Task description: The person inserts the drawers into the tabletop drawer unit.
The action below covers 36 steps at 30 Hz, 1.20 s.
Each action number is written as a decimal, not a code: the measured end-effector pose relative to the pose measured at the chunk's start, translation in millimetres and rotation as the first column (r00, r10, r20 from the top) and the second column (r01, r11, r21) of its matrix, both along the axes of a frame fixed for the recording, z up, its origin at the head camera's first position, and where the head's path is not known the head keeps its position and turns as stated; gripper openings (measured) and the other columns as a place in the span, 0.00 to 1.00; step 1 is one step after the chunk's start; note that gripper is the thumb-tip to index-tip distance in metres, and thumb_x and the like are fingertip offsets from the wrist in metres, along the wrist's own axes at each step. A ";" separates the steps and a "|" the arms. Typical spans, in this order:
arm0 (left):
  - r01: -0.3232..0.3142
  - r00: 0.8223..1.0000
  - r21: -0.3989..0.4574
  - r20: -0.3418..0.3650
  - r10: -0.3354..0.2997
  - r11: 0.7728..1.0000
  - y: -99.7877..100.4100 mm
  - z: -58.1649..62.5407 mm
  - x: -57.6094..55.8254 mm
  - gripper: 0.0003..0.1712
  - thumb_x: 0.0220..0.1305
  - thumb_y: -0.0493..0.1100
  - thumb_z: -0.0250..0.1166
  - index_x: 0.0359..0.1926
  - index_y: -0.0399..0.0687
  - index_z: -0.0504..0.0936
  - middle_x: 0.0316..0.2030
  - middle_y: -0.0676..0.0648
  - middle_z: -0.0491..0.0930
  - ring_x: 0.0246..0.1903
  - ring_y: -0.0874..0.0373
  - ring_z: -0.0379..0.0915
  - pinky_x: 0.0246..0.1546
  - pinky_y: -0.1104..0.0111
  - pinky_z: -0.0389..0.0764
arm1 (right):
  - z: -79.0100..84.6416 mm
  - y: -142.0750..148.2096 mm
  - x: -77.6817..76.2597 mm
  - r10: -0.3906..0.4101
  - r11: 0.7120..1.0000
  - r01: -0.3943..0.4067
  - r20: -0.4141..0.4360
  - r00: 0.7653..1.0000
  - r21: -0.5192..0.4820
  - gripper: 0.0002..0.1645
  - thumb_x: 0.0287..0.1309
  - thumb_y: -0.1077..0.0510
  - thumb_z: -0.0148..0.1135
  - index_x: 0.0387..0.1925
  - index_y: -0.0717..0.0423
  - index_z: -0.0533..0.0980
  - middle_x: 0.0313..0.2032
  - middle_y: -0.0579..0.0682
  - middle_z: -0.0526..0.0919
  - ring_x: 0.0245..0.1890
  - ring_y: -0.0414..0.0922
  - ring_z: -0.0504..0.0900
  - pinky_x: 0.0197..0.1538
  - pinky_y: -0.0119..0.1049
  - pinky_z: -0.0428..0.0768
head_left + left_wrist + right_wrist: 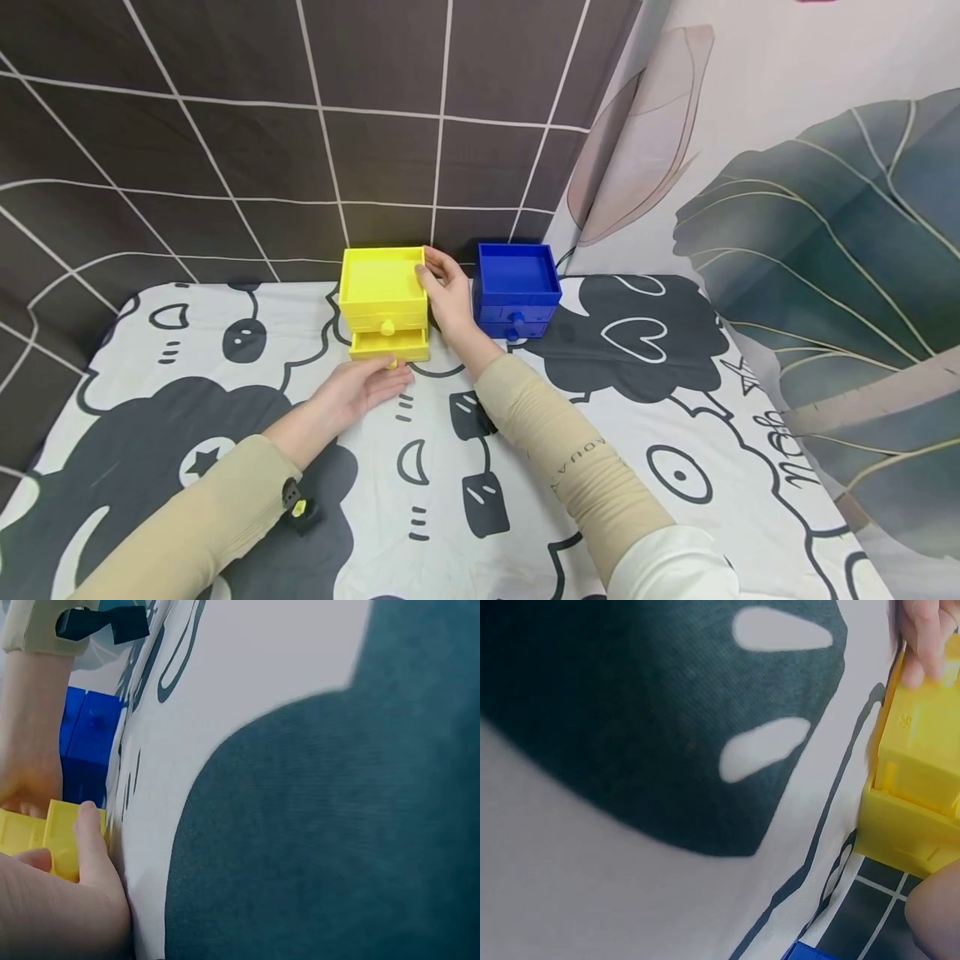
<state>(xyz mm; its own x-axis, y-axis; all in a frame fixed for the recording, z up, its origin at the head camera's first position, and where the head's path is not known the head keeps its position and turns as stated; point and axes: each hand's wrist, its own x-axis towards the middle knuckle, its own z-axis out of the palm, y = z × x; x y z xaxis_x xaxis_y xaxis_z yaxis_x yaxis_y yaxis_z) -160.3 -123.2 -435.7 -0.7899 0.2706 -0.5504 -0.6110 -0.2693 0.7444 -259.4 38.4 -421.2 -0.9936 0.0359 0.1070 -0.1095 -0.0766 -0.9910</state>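
A small yellow drawer box [382, 279] stands against the dark backdrop, its lower drawer [410, 344] pulled partly out. My left hand [358, 392] is at that drawer's front, thumb and fingers pinching its knob; the other fingers extend below. The right wrist view shows its fingertips [927, 645] against the yellow drawer. My right hand [453, 307] grips the box's right side, thumb at the top rim, with some fingers hidden behind the side. The upper drawer, with a round knob [387, 327], is closed. The box's tray-like top looks bare.
A matching blue drawer box [519, 287] stands just right of my right hand, drawers closed. A black-and-white patterned cloth [600, 467] covers the surface. Behind rises a dark backdrop with white grid lines [247, 150]; a leaf-patterned curtain [832, 250] hangs at right.
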 end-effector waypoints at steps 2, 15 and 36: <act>-0.002 1.000 0.009 -0.003 0.002 1.000 0.0 0.0 -2.6 0.25 0.83 0.40 0.55 0.73 0.33 0.66 0.49 0.45 0.90 0.45 0.62 0.89 0.65 0.65 0.83 | -0.2 0.0 -0.4 -0.001 1.000 0.001 -0.007 1.000 -0.004 0.25 0.76 0.65 0.59 0.70 0.65 0.74 0.68 0.63 0.79 0.70 0.55 0.78 0.74 0.43 0.79; -0.012 1.000 0.007 0.020 0.012 1.000 2.7 2.1 -21.7 0.20 0.85 0.43 0.51 0.69 0.40 0.67 0.78 0.31 0.63 0.75 0.45 0.69 0.72 0.63 0.76 | -0.1 0.4 -1.6 -0.004 1.000 0.005 -0.022 1.000 0.017 0.25 0.75 0.65 0.59 0.69 0.66 0.74 0.69 0.63 0.79 0.70 0.56 0.77 0.75 0.44 0.79; -0.066 0.997 0.033 0.054 0.064 0.997 5.0 3.4 -28.3 0.07 0.85 0.41 0.50 0.56 0.47 0.71 0.42 0.49 0.88 0.78 0.46 0.64 0.73 0.64 0.76 | -3.0 -0.9 -2.1 -0.008 1.000 0.008 -0.019 1.000 0.000 0.25 0.75 0.65 0.59 0.69 0.66 0.74 0.68 0.64 0.79 0.70 0.56 0.77 0.74 0.44 0.79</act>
<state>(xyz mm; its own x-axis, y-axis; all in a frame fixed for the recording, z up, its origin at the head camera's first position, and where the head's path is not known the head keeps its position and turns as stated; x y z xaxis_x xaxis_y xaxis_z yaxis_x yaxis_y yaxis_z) -188.6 -118.2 -432.3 -0.7765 0.2396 -0.5828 -0.6295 -0.3348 0.7011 -261.5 37.5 -424.1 -0.9911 0.0437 0.1257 -0.1288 -0.0757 -0.9888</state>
